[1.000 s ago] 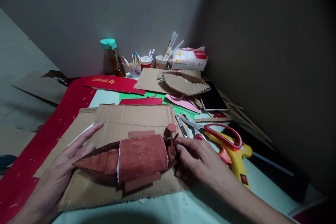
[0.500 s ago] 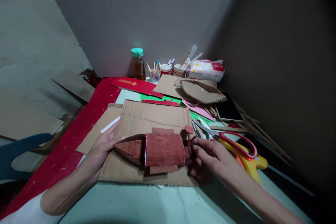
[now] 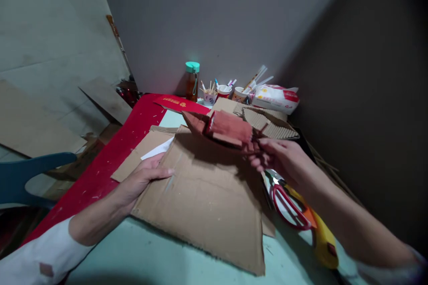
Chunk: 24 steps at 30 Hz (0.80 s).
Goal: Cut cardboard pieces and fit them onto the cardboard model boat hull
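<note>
Gripping the red-brown painted cardboard boat model [image 3: 224, 129] at its near end, the right hand [image 3: 282, 160] holds it raised above the large flat brown cardboard sheet [image 3: 210, 200]. The left hand [image 3: 142, 180] lies open, palm down, on that sheet's left edge. Red-handled scissors [image 3: 287, 205] lie on the pale green bench [image 3: 133, 258] just beside the sheet, under the right forearm.

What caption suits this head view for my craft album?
Right hand lifts a red-brown cardboard boat above a cardboard sheet steadied by the left hand.
</note>
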Motion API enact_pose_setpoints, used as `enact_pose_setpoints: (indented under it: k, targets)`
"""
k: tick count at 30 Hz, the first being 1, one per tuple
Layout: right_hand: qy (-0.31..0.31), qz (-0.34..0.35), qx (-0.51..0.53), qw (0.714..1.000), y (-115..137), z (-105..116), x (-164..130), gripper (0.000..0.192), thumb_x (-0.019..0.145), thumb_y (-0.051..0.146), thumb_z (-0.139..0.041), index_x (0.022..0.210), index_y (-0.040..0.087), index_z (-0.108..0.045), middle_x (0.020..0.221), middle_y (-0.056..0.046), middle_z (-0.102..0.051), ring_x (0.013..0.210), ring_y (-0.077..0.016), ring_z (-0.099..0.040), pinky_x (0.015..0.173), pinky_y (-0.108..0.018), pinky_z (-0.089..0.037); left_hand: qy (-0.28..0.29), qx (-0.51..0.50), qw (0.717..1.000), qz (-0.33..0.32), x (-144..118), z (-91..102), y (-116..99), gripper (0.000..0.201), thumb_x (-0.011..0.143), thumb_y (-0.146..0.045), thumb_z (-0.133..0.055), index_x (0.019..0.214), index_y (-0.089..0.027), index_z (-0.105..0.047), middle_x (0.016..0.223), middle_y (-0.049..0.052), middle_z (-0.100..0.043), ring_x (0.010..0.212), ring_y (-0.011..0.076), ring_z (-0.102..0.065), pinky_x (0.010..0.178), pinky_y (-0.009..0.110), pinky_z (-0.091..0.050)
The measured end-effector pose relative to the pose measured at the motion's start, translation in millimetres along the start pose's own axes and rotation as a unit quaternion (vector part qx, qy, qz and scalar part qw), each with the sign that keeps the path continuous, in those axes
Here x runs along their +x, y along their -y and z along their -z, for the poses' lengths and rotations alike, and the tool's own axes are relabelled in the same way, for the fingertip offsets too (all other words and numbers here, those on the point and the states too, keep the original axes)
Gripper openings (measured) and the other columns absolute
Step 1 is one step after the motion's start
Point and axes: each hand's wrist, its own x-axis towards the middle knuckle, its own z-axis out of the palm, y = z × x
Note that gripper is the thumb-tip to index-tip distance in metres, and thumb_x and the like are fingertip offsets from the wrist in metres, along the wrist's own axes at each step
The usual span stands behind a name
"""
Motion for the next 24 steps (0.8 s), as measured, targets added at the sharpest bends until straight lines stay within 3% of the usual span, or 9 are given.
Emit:
enact_pose_setpoints:
  k: [3, 7, 10, 12, 15, 17, 19, 21, 24]
  targets:
    - [-0.021, -0.007, -0.010, 1.000, 10, -6, 41, 0.029, 0.094, 0.011, -0.050, 0.071, 0.014, -0.068, 0.058, -0.005, -0.068, 0.053, -0.0137, -0.066, 0.053, -0.021, -0.057, 0.025, 0.010, 0.998, 0.051, -4, 6.3, -10, 0.061, 0.074, -0.015, -0.075, 0.132, -0.018, -0.058, 0.113, 0.013, -0.077, 0.091, 0.0310, -0.076, 0.075, 0.037, -0.062]
    - [-0.020, -0.043, -0.027, 0.999, 4, -20, 85, 0.017, 0.099, 0.021, -0.056, 0.089, 0.012, -0.067, 0.077, -0.003, -0.070, 0.063, -0.0126, -0.067, 0.060, -0.026, -0.058, 0.036, 0.013, 0.996, 0.075, -9, 10.5, -24, 0.062, 0.075, -0.013, -0.074, 0.134, -0.019, -0.057, 0.110, 0.013, -0.078, 0.091, 0.0315, -0.076, 0.075, 0.038, -0.063]
    - [-0.011, -0.062, -0.043, 0.997, -5, -28, 100, 0.021, 0.098, 0.032, -0.062, 0.109, 0.014, -0.064, 0.098, -0.003, -0.069, 0.076, -0.0141, -0.068, 0.066, -0.030, -0.058, 0.031, 0.014, 0.997, 0.063, -13, 11.2, -32, 0.061, 0.074, -0.010, -0.073, 0.133, -0.018, -0.058, 0.108, 0.013, -0.078, 0.086, 0.0294, -0.077, 0.071, 0.035, -0.063]
    - [-0.006, -0.065, -0.058, 0.996, -6, -29, 99, 0.020, 0.098, 0.031, -0.061, 0.108, 0.013, -0.065, 0.096, -0.003, -0.069, 0.073, -0.0136, -0.067, 0.065, -0.029, -0.058, 0.023, 0.011, 0.999, 0.047, -15, 11.2, -35, 0.059, 0.073, -0.009, -0.073, 0.131, -0.018, -0.059, 0.107, 0.012, -0.078, 0.084, 0.0286, -0.077, 0.069, 0.034, -0.063]
    - [-0.007, -0.036, -0.075, 0.997, 2, -17, 79, 0.012, 0.097, 0.023, -0.063, 0.094, 0.013, -0.067, 0.080, -0.003, -0.070, 0.064, -0.0118, -0.067, 0.061, -0.024, -0.057, 0.028, 0.004, 0.999, 0.038, -17, 12.1, -38, 0.057, 0.073, -0.008, -0.074, 0.128, -0.018, -0.062, 0.103, 0.011, -0.079, 0.083, 0.0279, -0.077, 0.070, 0.034, -0.064]
    - [-0.006, -0.006, -0.078, 0.997, 10, -4, 55, 0.013, 0.095, 0.025, -0.064, 0.090, 0.015, -0.070, 0.083, -0.005, -0.074, 0.069, -0.0123, -0.069, 0.065, -0.021, -0.057, 0.037, 0.002, 0.999, 0.039, -17, 14.1, -39, 0.056, 0.072, -0.009, -0.075, 0.126, -0.018, -0.063, 0.100, 0.010, -0.080, 0.081, 0.0274, -0.077, 0.069, 0.034, -0.064]
    - [0.004, 0.000, -0.080, 0.997, 16, 6, 24, 0.026, 0.093, 0.042, -0.064, 0.096, 0.017, -0.073, 0.095, -0.009, -0.076, 0.078, -0.0163, -0.071, 0.067, -0.023, -0.058, 0.041, 0.008, 0.998, 0.040, -16, 16.5, -39, 0.056, 0.072, -0.009, -0.075, 0.126, -0.019, -0.064, 0.099, 0.010, -0.080, 0.080, 0.0274, -0.077, 0.069, 0.034, -0.064]
    - [0.054, -0.030, -0.106, 0.992, 13, 11, -9, 0.043, 0.086, 0.056, -0.068, 0.110, 0.022, -0.073, 0.109, -0.009, -0.076, 0.093, -0.0218, -0.071, 0.070, -0.024, -0.058, 0.041, 0.024, 0.998, 0.041, -14, 18.5, -39, 0.055, 0.072, -0.010, -0.076, 0.125, -0.018, -0.065, 0.098, 0.011, -0.080, 0.078, 0.0274, -0.078, 0.068, 0.033, -0.064]
    - [0.111, -0.073, -0.111, 0.985, -5, 6, -48, 0.049, 0.078, 0.045, -0.081, 0.123, 0.028, -0.068, 0.118, -0.005, -0.074, 0.099, -0.0225, -0.071, 0.074, -0.025, -0.057, 0.067, 0.040, 0.996, 0.045, -12, 19.6, -39, 0.059, 0.073, -0.010, -0.075, 0.130, -0.021, -0.063, 0.101, 0.010, -0.080, 0.081, 0.0279, -0.077, 0.070, 0.034, -0.064]
